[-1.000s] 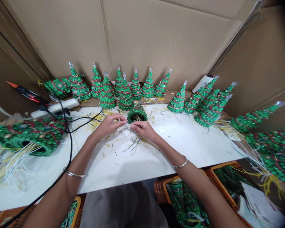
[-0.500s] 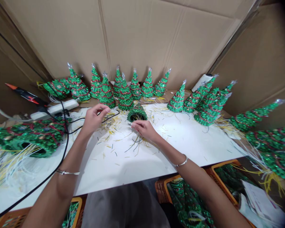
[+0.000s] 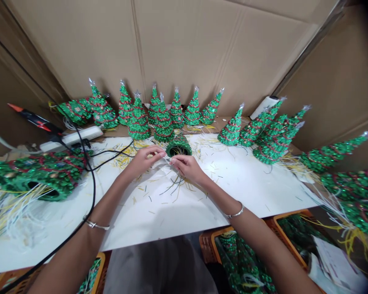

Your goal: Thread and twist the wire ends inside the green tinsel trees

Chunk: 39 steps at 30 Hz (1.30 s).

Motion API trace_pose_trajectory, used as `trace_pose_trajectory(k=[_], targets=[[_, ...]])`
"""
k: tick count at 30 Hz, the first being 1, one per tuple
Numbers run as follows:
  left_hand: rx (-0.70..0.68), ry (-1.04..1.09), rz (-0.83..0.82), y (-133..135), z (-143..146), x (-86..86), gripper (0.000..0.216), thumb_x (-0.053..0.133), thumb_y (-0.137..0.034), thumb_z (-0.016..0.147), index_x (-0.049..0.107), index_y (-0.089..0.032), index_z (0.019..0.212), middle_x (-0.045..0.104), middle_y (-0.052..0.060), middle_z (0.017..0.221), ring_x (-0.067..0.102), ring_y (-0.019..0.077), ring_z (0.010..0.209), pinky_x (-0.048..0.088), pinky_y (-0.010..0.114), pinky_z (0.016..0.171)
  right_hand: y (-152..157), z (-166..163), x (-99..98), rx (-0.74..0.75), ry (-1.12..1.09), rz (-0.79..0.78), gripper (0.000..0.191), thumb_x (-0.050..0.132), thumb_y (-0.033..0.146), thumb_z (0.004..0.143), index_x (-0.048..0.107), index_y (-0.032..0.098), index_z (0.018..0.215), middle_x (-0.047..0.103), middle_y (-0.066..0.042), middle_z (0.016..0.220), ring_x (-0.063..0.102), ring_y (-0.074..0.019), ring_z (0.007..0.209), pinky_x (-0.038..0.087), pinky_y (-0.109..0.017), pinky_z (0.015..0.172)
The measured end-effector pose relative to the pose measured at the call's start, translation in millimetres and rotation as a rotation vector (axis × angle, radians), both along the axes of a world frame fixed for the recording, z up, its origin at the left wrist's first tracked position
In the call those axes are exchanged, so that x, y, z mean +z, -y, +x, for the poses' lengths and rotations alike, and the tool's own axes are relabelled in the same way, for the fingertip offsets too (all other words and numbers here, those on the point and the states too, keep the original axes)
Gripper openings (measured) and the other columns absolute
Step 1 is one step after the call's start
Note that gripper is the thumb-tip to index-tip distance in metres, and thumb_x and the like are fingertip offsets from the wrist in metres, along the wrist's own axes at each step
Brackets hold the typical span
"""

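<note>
A small green sequinned Christmas tree [image 3: 178, 146] lies on its side on the white table [image 3: 159, 212], its open base facing me with thin wires trailing out. My left hand [image 3: 144, 160] and my right hand [image 3: 185, 166] meet just in front of that base. Both are pinched on the thin wire strands [image 3: 168, 162] coming from the tree. More wires [image 3: 175, 184] spill onto the table under my right hand.
Several upright green trees [image 3: 162, 116] line the cardboard back wall, more lie at the right [image 3: 272, 136] and left [image 3: 39, 173]. A black cable [image 3: 92, 179] and white power strip [image 3: 75, 139] sit at left. Orange crates [image 3: 233, 261] stand below the table edge.
My left hand swung out to the left half a second ago, and has come back to meet the right hand at the tree's base. The right hand stayed put.
</note>
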<state>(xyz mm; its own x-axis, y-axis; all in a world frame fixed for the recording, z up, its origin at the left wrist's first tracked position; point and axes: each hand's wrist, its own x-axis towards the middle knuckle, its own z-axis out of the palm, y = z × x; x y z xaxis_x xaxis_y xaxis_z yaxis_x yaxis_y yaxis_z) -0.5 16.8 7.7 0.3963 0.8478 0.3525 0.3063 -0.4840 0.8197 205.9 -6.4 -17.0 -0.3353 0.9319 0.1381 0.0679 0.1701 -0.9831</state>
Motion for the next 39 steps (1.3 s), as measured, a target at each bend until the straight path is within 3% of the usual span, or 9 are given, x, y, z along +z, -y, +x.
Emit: trace_pose_trajectory(k=[5, 14, 23, 26, 31, 39], targets=[[0.01, 0.013, -0.067, 0.9, 2.8, 0.5, 0.034, 0.061, -0.052, 0.086, 0.07, -0.02, 0.08, 0.069, 0.005, 0.084, 0.063, 0.0197, 0.082, 0.047, 0.029, 0.074, 0.3, 0.1, 1.2, 0.003, 0.009, -0.005, 0.03, 0.058, 0.045, 0.087, 0.066, 0.016, 0.082, 0.043, 0.006, 0.056, 0.034, -0.0064, 0.044, 0.025, -0.022, 0.043], [-0.013, 0.087, -0.124, 1.4, 2.6, -1.9, 0.028, 0.065, -0.046, 0.084, 0.07, -0.02, 0.092, 0.07, 0.005, 0.09, 0.064, 0.0194, 0.085, 0.048, 0.029, 0.075, 1.3, -0.6, 3.0, 0.018, -0.006, -0.028, 0.031, 0.059, 0.047, 0.085, 0.065, 0.016, 0.081, 0.042, 0.006, 0.056, 0.032, -0.0054, 0.04, 0.023, -0.022, 0.04], [0.03, 0.047, 0.101, 1.9, 4.7, -0.1, 0.025, 0.063, -0.043, 0.086, 0.069, -0.02, 0.08, 0.067, 0.006, 0.087, 0.062, 0.0201, 0.085, 0.047, 0.032, 0.079, -0.5, -0.1, 0.5, 0.013, -0.013, 0.003, 0.03, 0.06, 0.045, 0.086, 0.066, 0.015, 0.081, 0.043, 0.006, 0.055, 0.033, -0.0052, 0.042, 0.023, -0.021, 0.041], [0.097, 0.105, 0.124, -2.2, 0.2, -2.0, 0.024, 0.064, -0.042, 0.085, 0.067, -0.019, 0.08, 0.066, 0.006, 0.086, 0.061, 0.0195, 0.086, 0.047, 0.031, 0.079, -1.2, -0.2, -2.3, -0.002, -0.051, -0.017, 0.031, 0.061, 0.044, 0.086, 0.067, 0.014, 0.082, 0.043, 0.006, 0.056, 0.033, -0.0047, 0.042, 0.022, -0.021, 0.04], [0.333, 0.278, 0.161, -10.5, -10.6, -3.5, 0.022, 0.065, -0.04, 0.084, 0.066, -0.019, 0.088, 0.063, 0.004, 0.092, 0.06, 0.0165, 0.086, 0.048, 0.028, 0.077, -0.9, -1.5, -3.6, -0.026, -0.097, -0.077, 0.033, 0.062, 0.046, 0.085, 0.066, 0.013, 0.083, 0.043, 0.006, 0.055, 0.032, -0.0038, 0.041, 0.021, -0.02, 0.039], [0.131, -0.004, 0.352, 8.6, 11.8, 0.7, 0.016, 0.058, -0.03, 0.092, 0.07, -0.021, 0.098, 0.066, 0.005, 0.097, 0.061, 0.018, 0.094, 0.048, 0.033, 0.086, -0.4, -1.8, 4.5, -0.047, -0.166, -0.098, 0.033, 0.064, 0.047, 0.084, 0.064, 0.014, 0.083, 0.043, 0.007, 0.055, 0.032, -0.0034, 0.037, 0.02, -0.02, 0.037]])
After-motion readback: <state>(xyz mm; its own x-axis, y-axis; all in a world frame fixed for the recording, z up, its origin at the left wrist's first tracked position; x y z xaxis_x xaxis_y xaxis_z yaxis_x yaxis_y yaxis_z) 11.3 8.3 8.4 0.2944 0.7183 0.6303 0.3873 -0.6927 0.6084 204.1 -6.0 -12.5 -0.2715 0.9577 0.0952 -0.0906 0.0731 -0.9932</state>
